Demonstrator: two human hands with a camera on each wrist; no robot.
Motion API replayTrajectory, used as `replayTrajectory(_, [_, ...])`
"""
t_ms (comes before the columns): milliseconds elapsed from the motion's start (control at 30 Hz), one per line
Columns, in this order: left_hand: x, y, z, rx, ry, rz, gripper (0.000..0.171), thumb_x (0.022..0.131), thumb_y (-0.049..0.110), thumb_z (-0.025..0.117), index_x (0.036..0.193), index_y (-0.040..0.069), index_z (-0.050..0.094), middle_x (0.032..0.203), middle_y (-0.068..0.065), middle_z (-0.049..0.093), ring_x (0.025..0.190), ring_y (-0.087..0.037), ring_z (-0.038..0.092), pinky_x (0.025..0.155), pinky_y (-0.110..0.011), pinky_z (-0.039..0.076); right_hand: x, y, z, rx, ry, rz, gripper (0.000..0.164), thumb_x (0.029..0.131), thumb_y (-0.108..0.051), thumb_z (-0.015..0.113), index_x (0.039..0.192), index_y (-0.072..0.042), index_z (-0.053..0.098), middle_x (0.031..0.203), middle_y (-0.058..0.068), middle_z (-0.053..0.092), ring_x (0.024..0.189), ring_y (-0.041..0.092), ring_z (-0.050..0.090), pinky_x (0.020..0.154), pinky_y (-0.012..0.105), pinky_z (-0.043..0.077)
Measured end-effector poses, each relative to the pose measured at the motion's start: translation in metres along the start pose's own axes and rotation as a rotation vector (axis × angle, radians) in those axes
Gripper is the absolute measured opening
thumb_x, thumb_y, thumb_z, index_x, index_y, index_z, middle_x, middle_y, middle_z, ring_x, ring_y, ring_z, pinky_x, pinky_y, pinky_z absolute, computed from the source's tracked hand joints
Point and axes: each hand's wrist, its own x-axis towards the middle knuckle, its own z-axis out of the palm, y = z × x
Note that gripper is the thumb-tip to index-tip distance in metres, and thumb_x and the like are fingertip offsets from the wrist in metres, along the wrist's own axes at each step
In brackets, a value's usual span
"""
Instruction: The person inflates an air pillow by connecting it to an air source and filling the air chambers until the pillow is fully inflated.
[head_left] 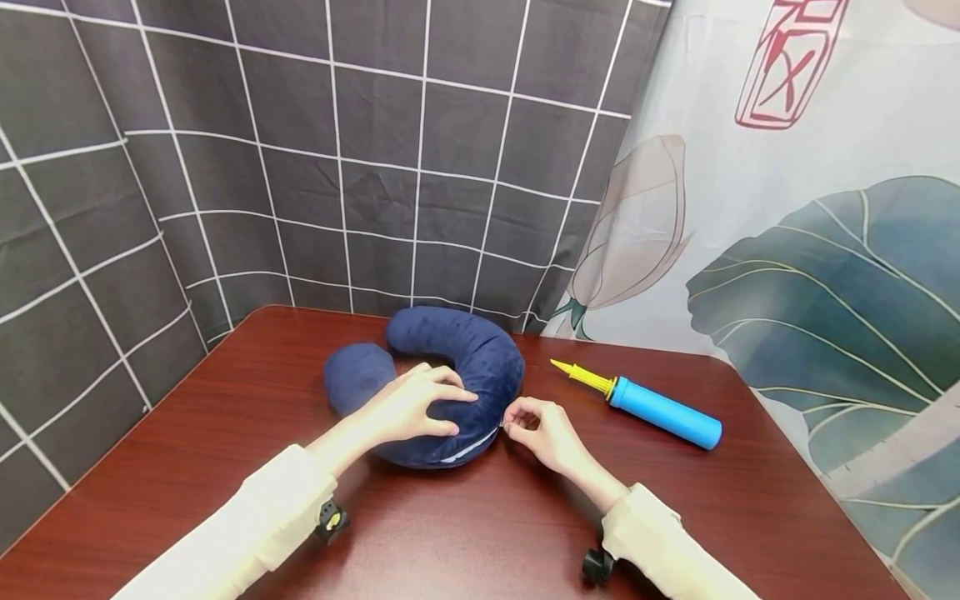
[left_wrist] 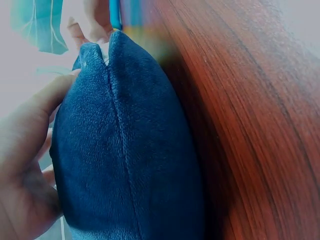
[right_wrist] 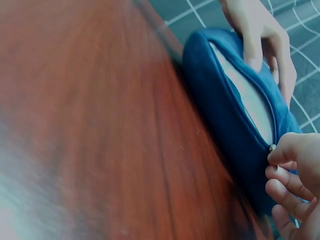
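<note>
A navy blue U-shaped neck pillow [head_left: 491, 367] lies on the reddish-brown table. Along its near outer edge a zipper stands partly unzipped, and white inner material [right_wrist: 250, 100] shows through the gap. My left hand [head_left: 412, 406] rests on top of the pillow, thumb and fingers spread over the plush cover. With thumb and fingertips, my right hand [head_left: 546, 433] pinches the small zipper pull [right_wrist: 272, 148] at the right end of the opening. In the left wrist view, the left hand [left_wrist: 25, 165] lies against the pillow's side.
A blue hand pump [head_left: 663, 410] with a yellow nozzle [head_left: 585, 377] lies to the right of the pillow. Dark checked cloth [head_left: 375, 167] hangs behind the table [head_left: 450, 542], and a floral curtain [head_left: 825, 292] hangs at the right.
</note>
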Motion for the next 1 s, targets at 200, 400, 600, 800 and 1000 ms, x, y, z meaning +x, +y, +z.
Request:
replayTrajectory(200, [0.001, 0.002, 0.0, -0.006, -0.004, -0.035, 0.043, 0.08, 0.037, 0.081, 0.121, 0.032, 0.071, 0.117, 0.004, 0.065, 0.101, -0.017, 0.057, 0.084, -0.031, 0.051, -0.002, -0.003, 0.001, 0.002, -0.004, 0.012, 0.007, 0.084, -0.007, 0.071, 0.084, -0.014, 0.069, 0.077, -0.003, 0.066, 0.07, 0.003, 0.056, 0.068, 0.02, 0.05])
replayTrajectory(400, [0.004, 0.009, -0.002, -0.007, 0.011, -0.118, 0.043, 0.077, 0.037, 0.083, 0.119, 0.031, 0.072, 0.114, 0.003, 0.065, 0.098, -0.019, 0.058, 0.082, -0.033, 0.052, 0.004, 0.001, 0.001, 0.001, 0.004, 0.019, 0.009, 0.085, -0.006, 0.071, 0.083, -0.015, 0.069, 0.077, -0.002, 0.067, 0.069, 0.003, 0.056, 0.067, 0.019, 0.05])
replayTrajectory(600, [0.008, 0.019, 0.0, 0.011, 0.047, -0.219, 0.043, 0.076, 0.037, 0.084, 0.117, 0.029, 0.074, 0.111, 0.0, 0.066, 0.096, -0.021, 0.058, 0.079, -0.034, 0.053, 0.015, 0.005, 0.0, -0.014, 0.019, 0.025, 0.011, 0.084, -0.004, 0.071, 0.083, -0.014, 0.069, 0.077, 0.0, 0.067, 0.069, 0.005, 0.057, 0.068, 0.019, 0.049])
replayTrajectory(800, [0.013, 0.03, 0.002, 0.021, 0.074, -0.319, 0.044, 0.075, 0.036, 0.084, 0.117, 0.026, 0.074, 0.111, -0.004, 0.066, 0.097, -0.025, 0.059, 0.077, -0.039, 0.054, 0.025, 0.01, 0.0, -0.024, 0.021, 0.037, 0.009, 0.085, -0.005, 0.07, 0.082, -0.013, 0.069, 0.077, 0.001, 0.068, 0.069, 0.007, 0.056, 0.068, 0.019, 0.048])
replayTrajectory(1000, [0.015, 0.032, 0.003, 0.033, 0.07, -0.352, 0.044, 0.075, 0.036, 0.085, 0.117, 0.026, 0.074, 0.108, -0.002, 0.064, 0.093, -0.024, 0.056, 0.073, -0.038, 0.053, 0.027, 0.009, 0.001, -0.024, 0.016, 0.05, 0.006, 0.086, -0.008, 0.07, 0.083, -0.012, 0.069, 0.078, 0.001, 0.068, 0.071, 0.01, 0.057, 0.069, 0.02, 0.048])
